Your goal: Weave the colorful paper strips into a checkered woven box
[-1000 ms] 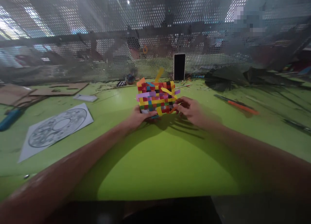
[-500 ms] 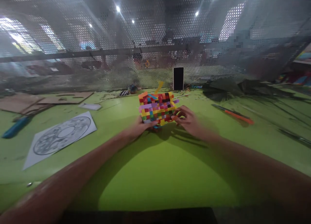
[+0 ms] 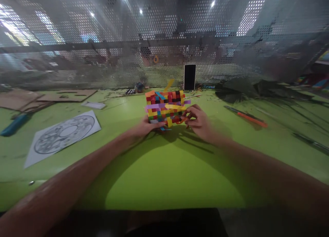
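A small box woven from many-coloured strips (image 3: 164, 108) stands at the middle of the table, with loose strip ends sticking out. My left hand (image 3: 146, 126) grips its lower left corner, thumb along the bottom of the front face. At the lower right edge, my right hand (image 3: 196, 120) has thumb and fingers pinched on what looks like an orange strip (image 3: 181, 121). A yellow strip (image 3: 175, 107) crosses the front face, and another yellow end (image 3: 170, 83) rises above the top. The fingers behind the box are hidden.
On the left lie a printed sheet (image 3: 67, 132), a blue-handled tool (image 3: 15, 124) and cardboard pieces (image 3: 68, 95). A phone-like dark panel (image 3: 189, 77) stands at the back before a perforated metal screen (image 3: 115, 64). To the right are an orange-handled cutter (image 3: 252, 119) and dark leaves (image 3: 239, 89).
A yellow strip now lies across the right half of the box's front, where it did not show before. Both hands keep about the same hold; the view has tilted slightly downward.
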### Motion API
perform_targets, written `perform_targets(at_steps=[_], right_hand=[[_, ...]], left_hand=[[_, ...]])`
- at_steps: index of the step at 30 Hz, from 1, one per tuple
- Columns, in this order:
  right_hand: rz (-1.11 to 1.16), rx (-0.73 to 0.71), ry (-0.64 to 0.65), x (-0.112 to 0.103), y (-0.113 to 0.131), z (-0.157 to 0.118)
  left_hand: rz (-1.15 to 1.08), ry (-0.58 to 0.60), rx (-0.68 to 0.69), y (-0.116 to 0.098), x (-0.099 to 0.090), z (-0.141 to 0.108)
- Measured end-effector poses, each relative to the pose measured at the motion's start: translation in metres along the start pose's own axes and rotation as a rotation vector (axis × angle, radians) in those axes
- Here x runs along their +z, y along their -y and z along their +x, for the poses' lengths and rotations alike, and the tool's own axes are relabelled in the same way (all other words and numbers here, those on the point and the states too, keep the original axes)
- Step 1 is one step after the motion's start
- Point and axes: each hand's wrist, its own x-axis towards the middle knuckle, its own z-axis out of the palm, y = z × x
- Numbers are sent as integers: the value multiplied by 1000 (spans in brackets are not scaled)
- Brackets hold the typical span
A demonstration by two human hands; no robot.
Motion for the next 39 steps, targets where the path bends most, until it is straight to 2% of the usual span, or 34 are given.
perform_targets(at_steps=[6, 11, 15, 17, 20, 24, 28, 32, 39], right_hand=[[110, 2, -74, 7, -6, 2], [30, -65, -121, 10, -3, 3], [62, -18, -125, 10, 3, 3], [88, 1, -149, 11, 6, 2], [49, -17, -148, 12, 8, 0], [73, -31, -150, 13, 9, -3], [-19, -87, -108, 10, 10, -6], [-118, -153, -114, 7, 6, -6], [-55, -70, -160, 10, 6, -4]], left_hand=[[89, 9, -23, -9, 0, -9], [63, 39, -53, -7, -3, -12], [-66, 157, -46, -4, 3, -17], [-48, 192, -42, -4, 8, -21], [27, 164, -68, -4, 16, -26], [-29, 136, -58, -1, 24, -24], [-57, -26, -54, 4, 28, -18], [-49, -130, -60, 8, 28, -15], [93, -125, 10, 8, 25, -18]])
